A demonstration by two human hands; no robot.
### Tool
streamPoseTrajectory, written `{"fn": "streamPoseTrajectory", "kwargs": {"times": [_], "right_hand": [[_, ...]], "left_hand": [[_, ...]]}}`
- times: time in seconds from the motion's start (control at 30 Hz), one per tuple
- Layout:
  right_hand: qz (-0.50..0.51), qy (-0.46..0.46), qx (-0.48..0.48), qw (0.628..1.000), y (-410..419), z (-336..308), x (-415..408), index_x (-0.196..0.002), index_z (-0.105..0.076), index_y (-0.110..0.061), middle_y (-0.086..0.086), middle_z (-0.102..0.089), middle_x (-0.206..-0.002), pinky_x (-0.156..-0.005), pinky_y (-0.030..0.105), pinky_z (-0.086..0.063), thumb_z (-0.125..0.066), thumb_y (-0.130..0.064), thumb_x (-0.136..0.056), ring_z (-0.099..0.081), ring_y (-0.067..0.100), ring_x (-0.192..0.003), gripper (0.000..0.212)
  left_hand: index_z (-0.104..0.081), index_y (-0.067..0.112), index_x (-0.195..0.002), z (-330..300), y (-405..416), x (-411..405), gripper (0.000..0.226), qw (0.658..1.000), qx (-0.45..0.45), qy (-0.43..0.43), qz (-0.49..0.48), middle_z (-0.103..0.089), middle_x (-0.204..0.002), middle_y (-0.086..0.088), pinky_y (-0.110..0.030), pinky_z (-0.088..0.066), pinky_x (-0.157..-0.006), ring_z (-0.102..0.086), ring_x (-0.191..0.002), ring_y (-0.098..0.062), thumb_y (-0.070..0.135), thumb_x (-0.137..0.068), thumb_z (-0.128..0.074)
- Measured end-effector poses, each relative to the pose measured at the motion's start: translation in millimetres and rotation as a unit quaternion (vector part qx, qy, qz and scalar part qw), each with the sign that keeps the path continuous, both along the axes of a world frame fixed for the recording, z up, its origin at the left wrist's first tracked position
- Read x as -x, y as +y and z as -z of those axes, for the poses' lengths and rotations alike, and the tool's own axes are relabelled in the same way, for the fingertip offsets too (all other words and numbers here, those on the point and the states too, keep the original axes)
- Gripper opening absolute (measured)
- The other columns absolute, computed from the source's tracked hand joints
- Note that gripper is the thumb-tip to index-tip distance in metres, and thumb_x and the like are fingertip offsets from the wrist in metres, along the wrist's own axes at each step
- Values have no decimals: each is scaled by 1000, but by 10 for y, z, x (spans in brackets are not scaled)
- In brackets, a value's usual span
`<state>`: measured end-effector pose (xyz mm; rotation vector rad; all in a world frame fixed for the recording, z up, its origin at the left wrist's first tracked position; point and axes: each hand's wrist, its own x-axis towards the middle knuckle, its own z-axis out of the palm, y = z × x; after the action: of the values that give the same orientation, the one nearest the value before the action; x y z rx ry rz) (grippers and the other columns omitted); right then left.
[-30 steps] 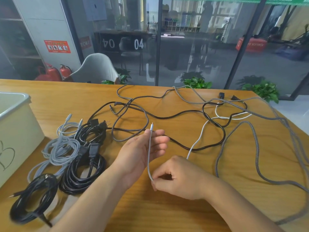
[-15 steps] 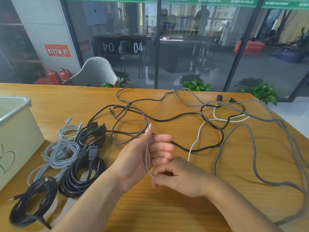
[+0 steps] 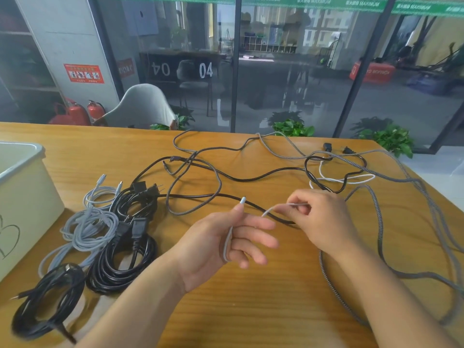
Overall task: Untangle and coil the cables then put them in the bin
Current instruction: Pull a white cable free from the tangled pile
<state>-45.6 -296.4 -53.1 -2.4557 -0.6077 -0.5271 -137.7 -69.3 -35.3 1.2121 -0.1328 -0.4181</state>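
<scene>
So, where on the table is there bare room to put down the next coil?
Bare wood lies along the near edge of the table, between the forearms, and at the far left between the bin and the loose black cable. Crowded: the coils beside the bin, and the tangle far right.

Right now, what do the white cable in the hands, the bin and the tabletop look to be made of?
White cable: pale matte jacket, possibly woven or soft plastic; too fine to tell. Bin: smooth cream plastic, judging by its moulded rounded rim and faint sheen. Tabletop: wood or wood-look laminate, with visible grain lines and a satin finish.
</scene>
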Motion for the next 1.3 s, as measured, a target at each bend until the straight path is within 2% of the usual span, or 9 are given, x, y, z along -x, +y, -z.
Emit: {"fn": "streamPoseTrajectory", "kwargs": {"times": [0.13, 0.37, 0.5, 0.63, 0.8, 0.87, 0.97, 1.1, 1.3], "right_hand": [[-5, -109, -102, 989, 262, -122, 251, -65, -62, -23, -12, -33, -49, -51, 34, -39, -76, -50, -87, -43, 13, -52, 38], [-60, -42, -111, 991, 513, -94, 470, -77, -63, -26, -16, -54, -64, -58, 22, -39, -64, -35, -102, -55, 9, -65, 27], [-118, 17, -105, 987, 679, 20, 574, -83, -59, -25, -20, -57, -77, -62, 15, -38, -54, -25, -103, -56, 3, -72, 21], [-137, 49, -96, 985, 735, 78, 582, -86, -57, -31, -26, -50, -74, -61, 10, -34, -57, -21, -105, -52, 0, -68, 22], [-207, 226, -118, 945, 716, 74, 575, -83, -58, -32, -9, -64, -72, -66, 30, -49, -47, -29, -111, -60, 11, -67, 30], [-227, 276, -140, 923, 674, 121, 504, -85, -61, -26, -6, -63, -73, -71, 31, -48, -43, -33, -112, -59, 13, -71, 33], [-235, 273, -95, 928, 527, 212, 329, -83, -59, -27, -8, -55, -71, -64, 30, -40, -39, -42, -111, -49, 9, -65, 38], [-174, 252, -4, 952, 247, 238, 55, -81, -61, -29, -3, -56, -66, -63, 37, -40, -39, -67, -98, -48, 12, -61, 47], [-94, 204, 2, 974, -173, 286, -348, -77, -67, -33, -3, -59, -81, -72, 29, -43, -56, -77, -79, -53, 9, -75, 45]], "left_hand": [[-71, 5, -124, 86, -44, -28, 56, 996, -73, -31, -29, -75, -116, -18, -32, -60, -75, -74, -97, -32, 43, -109, -33], [-71, 13, -126, 180, -131, -39, 54, 979, -152, -95, -101, -75, -122, -2, -39, -52, -106, -68, -119, -18, 37, -113, -25], [-74, 12, -119, 193, -126, -52, 53, 978, -116, -90, -145, -77, -114, -4, -27, -53, -100, -70, -116, -14, 35, -113, -27], [-72, 17, -128, 211, -115, -63, 50, 975, -102, -100, -171, -75, -122, 1, -29, -50, -104, -67, -120, -12, 38, -112, -29], [-78, 9, -110, 182, -119, -50, 55, 969, -58, -112, -213, -76, -114, -12, -40, -53, -63, -66, -92, -43, 39, -111, -32], [-73, 2, -100, 176, -88, -68, 57, 966, -15, -117, -231, -76, -111, -17, -42, -53, -68, -67, -91, -46, 39, -110, -32], [-59, 6, -82, 128, -8, -99, 50, 959, 66, -109, -254, -71, -85, -16, -39, -56, -84, -73, -90, -34, 39, -109, -33], [-52, 15, -71, 102, 35, -109, 51, 959, 57, -88, -263, -45, -59, -5, -36, -43, -69, -46, -52, -18, 41, -110, -33], [-58, 12, -69, 65, 2, -61, 52, 979, 20, -70, -193, -19, -52, -3, -25, -28, -50, -17, -48, -15, 39, -108, -37]]}}
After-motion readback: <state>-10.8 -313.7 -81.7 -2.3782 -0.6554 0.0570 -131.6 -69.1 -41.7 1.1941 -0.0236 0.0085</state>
